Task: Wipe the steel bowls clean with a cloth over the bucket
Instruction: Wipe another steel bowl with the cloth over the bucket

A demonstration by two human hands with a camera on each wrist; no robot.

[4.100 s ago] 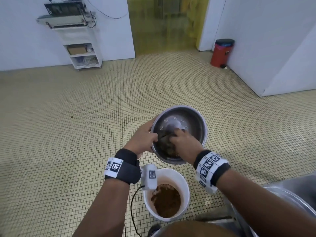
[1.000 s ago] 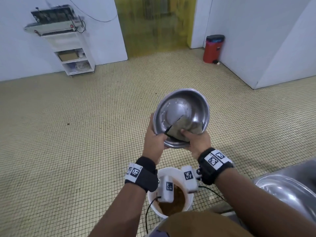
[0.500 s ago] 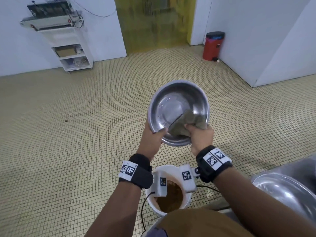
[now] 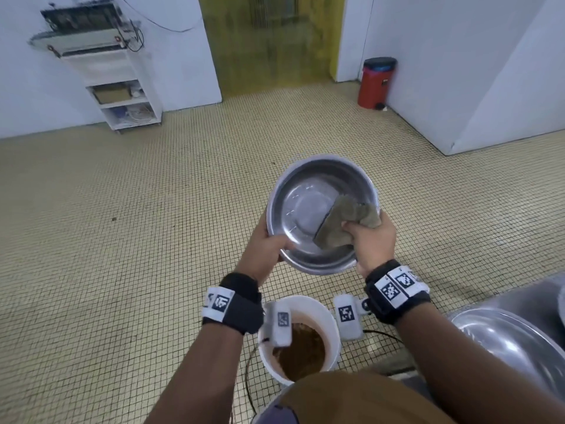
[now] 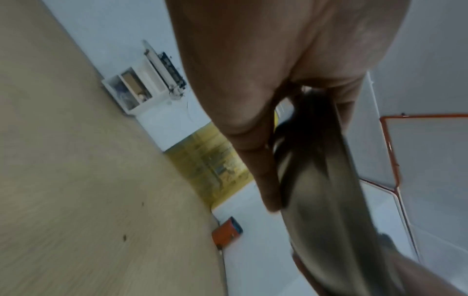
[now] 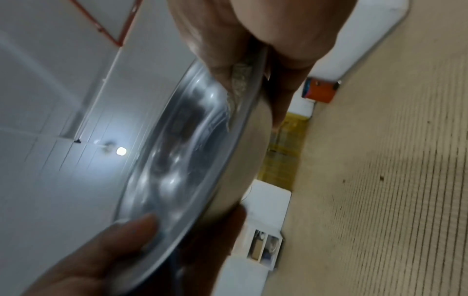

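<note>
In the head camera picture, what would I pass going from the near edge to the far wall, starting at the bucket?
White bucket → steel bowl, held by left hand and wiped with the cloth in right hand → tiled floor → red bin.

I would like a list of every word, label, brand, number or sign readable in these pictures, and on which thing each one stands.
No readable text in any view.
Wristbands: black-and-white square marker patterns only, no letters or numbers.
Wrist cameras: the same kind of marker pattern.
Red bin: a small pale mark, too small to read.
Machine on the white shelf: any label too small and blurred.
</note>
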